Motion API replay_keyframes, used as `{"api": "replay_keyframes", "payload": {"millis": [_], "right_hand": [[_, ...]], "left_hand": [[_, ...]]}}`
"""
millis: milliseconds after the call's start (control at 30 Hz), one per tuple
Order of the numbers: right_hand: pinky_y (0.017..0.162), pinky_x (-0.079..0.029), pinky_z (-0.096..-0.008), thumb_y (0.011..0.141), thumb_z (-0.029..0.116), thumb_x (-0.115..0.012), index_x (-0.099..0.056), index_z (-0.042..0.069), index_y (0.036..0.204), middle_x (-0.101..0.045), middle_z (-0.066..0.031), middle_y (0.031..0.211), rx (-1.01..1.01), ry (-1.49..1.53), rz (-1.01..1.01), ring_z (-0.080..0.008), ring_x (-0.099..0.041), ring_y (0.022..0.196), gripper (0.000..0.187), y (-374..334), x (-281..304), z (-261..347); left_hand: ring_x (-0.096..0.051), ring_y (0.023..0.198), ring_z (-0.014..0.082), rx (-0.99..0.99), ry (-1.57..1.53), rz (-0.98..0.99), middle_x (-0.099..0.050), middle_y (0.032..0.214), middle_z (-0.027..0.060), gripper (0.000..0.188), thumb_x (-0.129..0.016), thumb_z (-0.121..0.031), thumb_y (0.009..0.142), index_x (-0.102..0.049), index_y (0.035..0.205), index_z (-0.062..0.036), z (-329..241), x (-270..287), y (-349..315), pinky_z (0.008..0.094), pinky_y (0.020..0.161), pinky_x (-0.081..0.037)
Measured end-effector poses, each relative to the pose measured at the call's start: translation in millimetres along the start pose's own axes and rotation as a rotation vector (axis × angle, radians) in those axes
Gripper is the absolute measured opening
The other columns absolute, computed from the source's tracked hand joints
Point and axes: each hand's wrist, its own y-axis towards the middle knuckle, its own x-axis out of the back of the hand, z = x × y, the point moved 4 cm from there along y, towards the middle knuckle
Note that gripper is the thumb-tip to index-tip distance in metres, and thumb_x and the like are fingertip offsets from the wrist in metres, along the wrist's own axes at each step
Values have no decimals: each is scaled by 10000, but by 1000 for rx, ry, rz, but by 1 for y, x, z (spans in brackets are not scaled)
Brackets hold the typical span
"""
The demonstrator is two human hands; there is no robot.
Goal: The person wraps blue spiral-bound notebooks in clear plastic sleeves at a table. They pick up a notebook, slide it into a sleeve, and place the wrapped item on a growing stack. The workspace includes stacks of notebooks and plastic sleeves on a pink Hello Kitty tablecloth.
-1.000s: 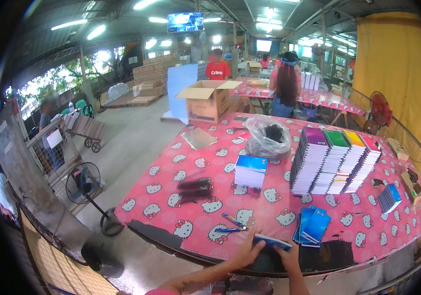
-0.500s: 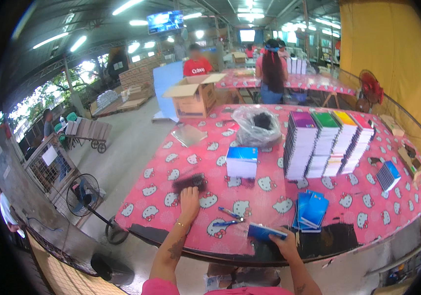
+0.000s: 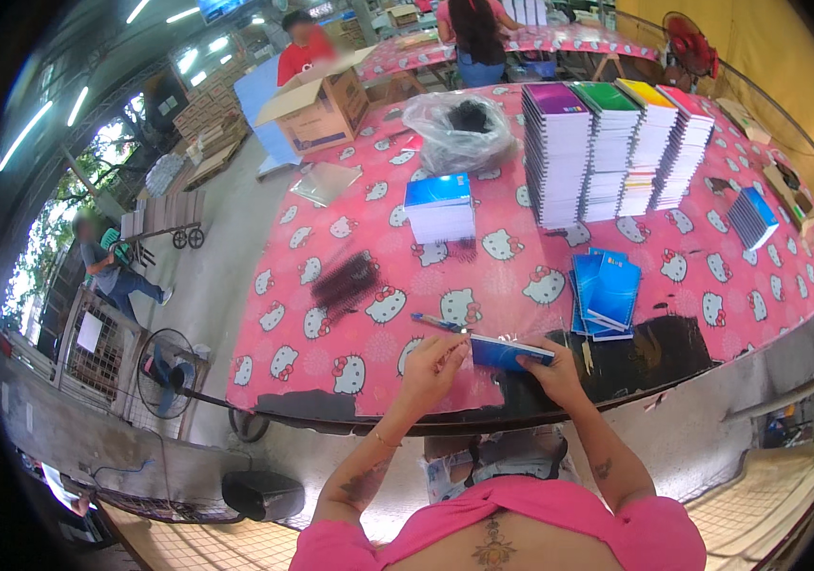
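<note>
My right hand (image 3: 551,373) grips a small blue-covered notebook (image 3: 507,354) by its right end, just above the table's near edge. At the notebook's left end is my left hand (image 3: 433,371), its fingers pinched together; whatever they hold is too small to make out. Just beyond that hand lies a pair of pliers with blue handles (image 3: 439,324), partly hidden. A dark pile of black spiral binding coils (image 3: 345,283) rests farther left. To the right of my right hand, several blue notebooks (image 3: 608,290) lie in a loose, overlapping stack.
Tall stacks of spiral notebooks (image 3: 559,157) stand at the back right. A block of blue-covered notebooks (image 3: 440,209), a plastic bag of black coils (image 3: 464,128) and a cardboard box (image 3: 316,109) stand farther back. A floor fan (image 3: 167,373) is left of the table (image 3: 283,285).
My left hand has left the pile of black coils and come right, to the notebook's end. My right hand keeps its hold on the notebook. The view has tilted down.
</note>
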Motion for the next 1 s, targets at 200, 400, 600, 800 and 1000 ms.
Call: {"api": "replay_keyframes", "payload": {"millis": [200, 400, 600, 800, 1000], "right_hand": [[835, -471, -264, 880, 31, -719, -709, 16, 1105, -694, -17, 946, -3, 20, -3, -95, -597, 899, 227, 0, -3, -3], [807, -472, -258, 877, 47, -728, -713, 27, 1121, -701, -11, 938, 0, 10, -10, -87, -596, 876, 245, 1, -2, -4], [820, -473, -257, 877, 55, -731, -714, 25, 1127, -709, -16, 947, -22, 18, 4, -88, -597, 886, 252, -3, -3, -1], [872, -461, -269, 876, 51, -738, -709, 19, 1092, -697, -21, 999, -25, 44, 69, -107, -601, 944, 220, -3, 2, -2], [878, -462, -270, 872, 37, -737, -710, 13, 1084, -700, -25, 1010, -48, 40, 116, -111, -604, 950, 215, -1, 3, -6]], "left_hand": [[-622, 696, 229, -73, 18, -89, -681, 842, 114, 168, -703, -123, 910, -724, 1052, -35, 9, -5, -1, 327, 616, -479], [-652, 742, 271, -29, 42, -48, -677, 848, 129, 142, -712, -106, 894, -714, 1014, -32, 12, -4, 4, 345, 643, -505], [-652, 774, 292, -83, 20, -55, -654, 886, 127, 182, -720, -96, 875, -686, 1045, -39, 17, -6, 4, 368, 659, -512], [-650, 854, 310, -163, 55, 148, -616, 1014, 125, 277, -715, -129, 881, -638, 1140, -74, 5, -1, 12, 390, 690, -518], [-643, 865, 347, -184, 157, 273, -611, 1008, 125, 293, -689, -194, 909, -634, 1179, -95, 6, -7, 11, 424, 721, -517]]}}
